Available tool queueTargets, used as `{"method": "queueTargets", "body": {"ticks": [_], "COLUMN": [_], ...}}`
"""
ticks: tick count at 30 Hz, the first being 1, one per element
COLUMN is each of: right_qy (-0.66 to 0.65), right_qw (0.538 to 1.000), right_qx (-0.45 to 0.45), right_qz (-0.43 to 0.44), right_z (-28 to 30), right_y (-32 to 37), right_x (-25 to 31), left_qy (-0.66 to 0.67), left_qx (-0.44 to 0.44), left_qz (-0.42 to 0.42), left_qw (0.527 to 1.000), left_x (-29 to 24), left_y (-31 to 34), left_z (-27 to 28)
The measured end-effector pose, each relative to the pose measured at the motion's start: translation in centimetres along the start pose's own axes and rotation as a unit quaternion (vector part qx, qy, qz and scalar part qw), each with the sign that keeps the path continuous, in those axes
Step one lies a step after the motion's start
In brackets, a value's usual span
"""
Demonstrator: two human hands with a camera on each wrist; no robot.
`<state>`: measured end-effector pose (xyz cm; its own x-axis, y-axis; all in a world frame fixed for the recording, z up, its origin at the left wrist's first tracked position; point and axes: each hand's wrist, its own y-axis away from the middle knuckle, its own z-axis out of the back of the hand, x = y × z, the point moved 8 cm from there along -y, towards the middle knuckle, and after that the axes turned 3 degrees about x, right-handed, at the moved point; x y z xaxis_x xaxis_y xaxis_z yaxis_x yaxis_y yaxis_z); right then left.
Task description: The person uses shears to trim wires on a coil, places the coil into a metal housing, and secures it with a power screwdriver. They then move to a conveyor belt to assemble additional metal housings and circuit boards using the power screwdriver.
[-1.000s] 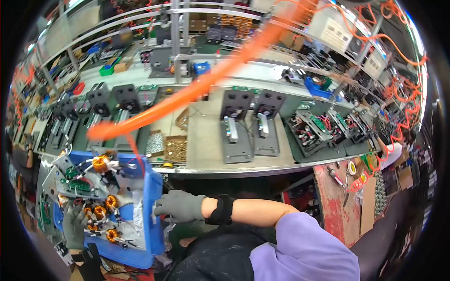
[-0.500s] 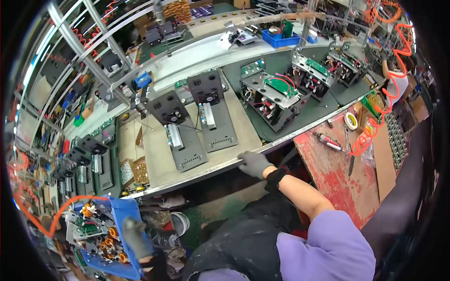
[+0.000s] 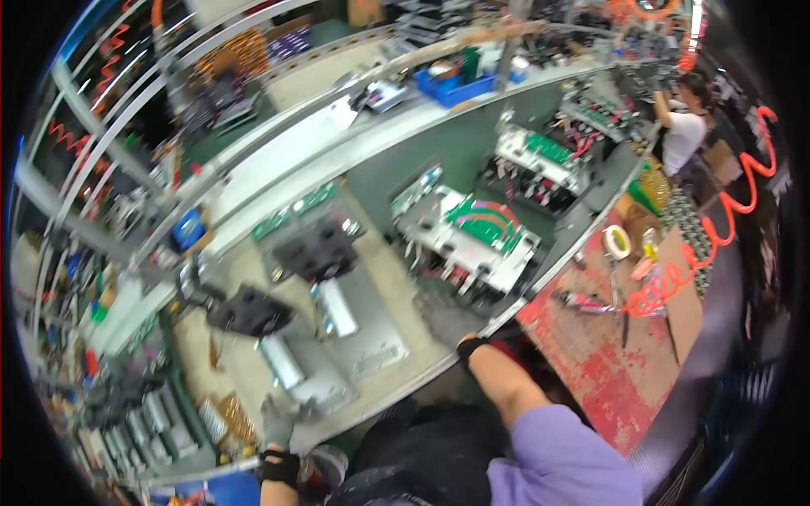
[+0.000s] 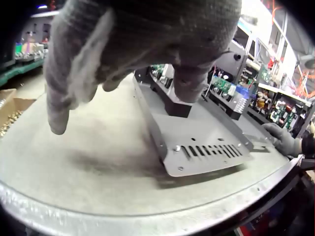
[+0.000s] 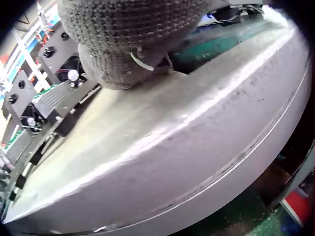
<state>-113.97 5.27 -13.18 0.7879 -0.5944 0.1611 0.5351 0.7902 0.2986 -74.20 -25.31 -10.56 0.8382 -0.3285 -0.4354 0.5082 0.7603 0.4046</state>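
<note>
Two gloved hands sit at the near rim of the grey tabletop (image 4: pixel 98 196), well apart from each other. Closest, the left hand (image 4: pixel 138 44) hangs just above the surface, fingers spread loosely and holding nothing. One fingertip hangs by the near side wall of a grey sheet-metal chassis (image 4: pixel 206 142), though I cannot tell whether it touches. That chassis lies flat just inside the rim, slotted end toward the person, with a black block (image 4: pixel 174 105) standing on it further back. The right hand (image 5: pixel 123 44) rests on the tabletop near the rim, beside a second chassis (image 3: pixel 354 325). Its wrist view shows only bunched glove, so I cannot tell whether the fingers lie straight or hook onto something. A cardboard box of small brass parts (image 4: pixel 9 118) stands off to the left. Beyond lie an opened unit with a green board (image 3: pixel 485 223), then a red tabletop (image 3: pixel 607 371) carrying a roll of tape (image 3: pixel 617 242) and an orange coiled hose (image 3: pixel 666 287), and another person (image 3: pixel 682 126) far off. The risk, as I judge it, is how close the chassis lies to the rim: a sideways push from the loose left hand could slide it over the edge. The knit glove could also snag on a screw head or slot and drag it into its neighbour.
</note>
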Motion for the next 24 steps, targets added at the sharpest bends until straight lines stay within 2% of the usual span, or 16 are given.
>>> {"method": "queueTargets", "body": {"ticks": [1, 3, 5, 7, 9, 10, 12, 13, 14, 15, 16, 17, 18, 21, 23, 24], "right_qy": [-0.001, -0.006, -0.014, -0.058, -0.059, -0.045, 0.032, 0.026, 0.017, -0.001, 0.097, 0.039, 0.007, 0.004, -0.026, -0.051], "right_qw": [0.999, 1.0, 0.999, 0.998, 0.998, 0.999, 0.996, 0.995, 0.999, 0.998, 0.995, 0.993, 0.998, 0.994, 0.991, 0.978], "right_qx": [-0.049, -0.009, 0.032, -0.025, -0.016, -0.018, -0.084, -0.1, 0.007, 0.036, -0.001, -0.109, -0.034, -0.104, -0.12, -0.181], "right_qz": [0.009, 0.001, -0.011, -0.01, -0.013, -0.012, 0.006, -0.011, -0.026, -0.043, 0.005, -0.018, -0.051, -0.036, -0.061, -0.092], "right_z": [-1.0, 0.1, 0.6, 0.0, 0.6, 0.4, 1.5, 1.1, 1.4, 3.1, 2.6, -0.8, -0.8, -0.2, 2.0, 3.1], "right_y": [-0.4, -0.1, -0.2, -0.2, -0.1, -0.2, -0.1, -0.9, -2.1, -1.6, -1.2, -0.1, -0.2, 0.2, -0.2, -0.2], "right_x": [-0.7, -0.8, -1.1, -1.9, -2.7, -3.5, -4.8, -6.0, -7.1, -7.3, -7.4, -10.3, -11.6, -13.3, -12.7, -12.6], "left_qy": [-0.081, -0.099, -0.135, -0.16, -0.162, -0.195, -0.079, -0.061, -0.079, -0.107, -0.126, -0.138, -0.144, -0.14, -0.12, -0.12], "left_qx": [-0.003, 0.079, 0.144, 0.179, 0.196, 0.196, 0.234, 0.232, 0.214, 0.194, 0.178, 0.162, 0.148, 0.092, 0.038, -0.022], "left_qz": [-0.021, -0.023, 0.029, 0.068, 0.083, 0.062, 0.041, 0.034, 0.036, 0.043, 0.058, 0.072, 0.088, 0.135, 0.165, 0.184], "left_qw": [0.997, 0.992, 0.98, 0.968, 0.963, 0.959, 0.968, 0.97, 0.973, 0.974, 0.974, 0.974, 0.975, 0.977, 0.978, 0.975], "left_x": [-0.2, 0.6, -1.1, -2.8, -3.1, -2.5, -0.6, -0.7, -1.8, -2.7, -3.5, -4.1, -4.6, -5.6, -5.7, -6.3], "left_y": [-1.8, -4.8, -4.4, -3.6, -3.6, -3.8, -4.0, -3.5, -3.3, -3.2, -2.9, -2.7, -2.5, -2.1, -1.4, -0.6], "left_z": [-0.8, -3.3, -3.9, -3.7, -3.6, -4.1, -5.9, -5.6, -5.0, -4.4, -3.8, -3.4, -3.0, -2.4, -2.2, -1.8]}}
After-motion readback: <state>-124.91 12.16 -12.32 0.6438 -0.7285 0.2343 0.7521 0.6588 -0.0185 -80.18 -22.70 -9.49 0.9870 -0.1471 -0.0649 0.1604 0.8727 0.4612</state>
